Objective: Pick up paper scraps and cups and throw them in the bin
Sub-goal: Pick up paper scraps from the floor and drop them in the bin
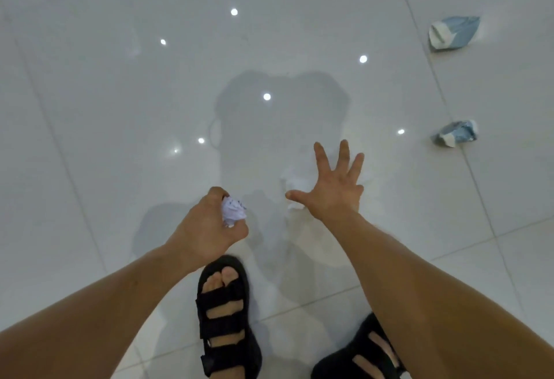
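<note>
Paper ball (234,213), white and tightly crumpled, sits pinched in the left hand (209,228), which leaves the other free to gather. The right hand (335,189) hangs spread wide over a second scrap (295,179) on the glossy tiled floor (120,108), probably to grab it. A crushed blue-and-white cup (454,32) and a nearer cup (455,137) lie farther right.

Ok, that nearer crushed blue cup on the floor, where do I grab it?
Probably across its crumpled blue middle, coming down from above with the open right hand. The nearer cup lies squashed on its side on the floor, so its walls should pinch easily. The left hand holds a paper ball.
</note>
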Demonstrator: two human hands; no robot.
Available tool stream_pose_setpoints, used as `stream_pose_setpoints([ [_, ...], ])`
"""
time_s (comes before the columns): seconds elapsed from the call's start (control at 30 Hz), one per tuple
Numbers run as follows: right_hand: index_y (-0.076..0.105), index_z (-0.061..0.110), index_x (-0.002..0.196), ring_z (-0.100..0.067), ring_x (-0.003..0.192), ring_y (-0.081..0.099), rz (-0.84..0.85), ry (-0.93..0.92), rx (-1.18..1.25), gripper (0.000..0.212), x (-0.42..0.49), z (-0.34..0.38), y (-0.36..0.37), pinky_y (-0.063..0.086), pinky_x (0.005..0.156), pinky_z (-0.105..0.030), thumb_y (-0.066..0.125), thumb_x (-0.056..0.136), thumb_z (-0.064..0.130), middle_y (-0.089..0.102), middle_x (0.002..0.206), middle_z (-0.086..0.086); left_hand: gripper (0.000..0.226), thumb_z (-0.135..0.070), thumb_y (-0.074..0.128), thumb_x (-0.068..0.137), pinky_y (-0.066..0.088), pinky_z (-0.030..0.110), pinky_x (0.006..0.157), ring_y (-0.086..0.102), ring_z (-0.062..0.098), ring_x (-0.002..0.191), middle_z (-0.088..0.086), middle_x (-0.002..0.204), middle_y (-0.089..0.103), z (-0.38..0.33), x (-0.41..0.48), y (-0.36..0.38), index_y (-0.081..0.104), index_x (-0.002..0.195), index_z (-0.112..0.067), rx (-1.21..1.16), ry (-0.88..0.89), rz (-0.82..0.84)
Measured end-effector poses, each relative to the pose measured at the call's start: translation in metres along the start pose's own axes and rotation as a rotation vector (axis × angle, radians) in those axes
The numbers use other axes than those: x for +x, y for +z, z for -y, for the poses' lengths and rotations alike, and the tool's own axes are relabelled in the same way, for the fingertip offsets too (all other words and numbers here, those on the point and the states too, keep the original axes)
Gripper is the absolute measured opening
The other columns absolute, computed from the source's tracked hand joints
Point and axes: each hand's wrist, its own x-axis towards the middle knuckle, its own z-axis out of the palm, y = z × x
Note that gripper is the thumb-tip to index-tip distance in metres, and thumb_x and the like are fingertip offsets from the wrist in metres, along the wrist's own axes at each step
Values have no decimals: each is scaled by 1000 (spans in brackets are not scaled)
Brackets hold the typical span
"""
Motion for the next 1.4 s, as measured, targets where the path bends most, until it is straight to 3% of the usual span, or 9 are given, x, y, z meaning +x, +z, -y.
stream_pose_setpoints([
  [0.13,34,31,143,-34,136,19,-69,-107,-4,59,-14,8,23,46,97,-41,60,90,23,14,153,-6,31,-26,69,80,43,22,57,59,10,73,-3,86,61,17,1,-5,46,99,-18,-14,-15,-1],
  [0.23,51,21,128,-28,118,36,-34,-214,68,43,-33,8,5,44,85,-34,51,89,2,36,138,-7,27,-21,67,81,48,30,63,61,19,76,5,88,61,10,-11,-11,47,97,-14,-27,6,4],
  [0.37,58,15,121,-26,110,42,-69,-350,83,36,-70,22,-63,41,77,-30,49,89,0,45,127,-7,28,-17,68,81,43,16,60,57,12,73,2,88,59,-22,-44,-42,47,98,-10,-94,101,-24],
  [0.5,59,16,119,-25,112,45,-97,-484,36,32,-114,60,-146,42,78,-30,52,90,3,46,127,-4,26,-13,68,81,38,10,60,54,8,73,-6,85,55,-55,-90,-96,46,95,-10,-152,180,-99],
  [0.67,60,13,119,-28,111,47,-171,-741,-21,31,-194,141,-258,48,80,-35,55,90,4,48,127,-8,29,-17,67,82,50,32,74,59,21,85,6,97,57,-84,-174,-195,45,101,-12,-119,208,-236],
  [0.8,60,14,117,-27,108,47,-197,-890,-84,28,-265,199,-332,47,77,-33,54,91,7,48,126,-6,40,-19,66,80,45,29,77,57,21,93,5,107,55,-100,-255,-261,48,115,-13,-133,173,-413],
  [0.97,57,15,119,-26,110,45,-212,-1039,-198,31,-363,247,-394,49,78,-35,54,90,6,47,128,-6,51,-22,65,81,47,36,91,56,26,106,9,120,54,-102,-373,-313,47,129,-16,-245,91,-576],
  [1.1,58,14,117,-26,109,46,-196,-1142,-237,29,-445,289,-420,49,78,-35,53,90,5,47,127,-5,52,-24,64,82,46,40,97,55,26,111,8,125,51,-79,-474,-335,45,131,-20,-376,-40,-658],
  [1.4,57,17,121,-25,107,49,-53,-1479,-366,34,-637,411,-360,47,78,-31,58,88,13,48,128,-3,45,-23,57,79,46,28,81,54,17,97,-2,121,52,60,-674,-340,48,122,-26,-600,-335,-907],
])
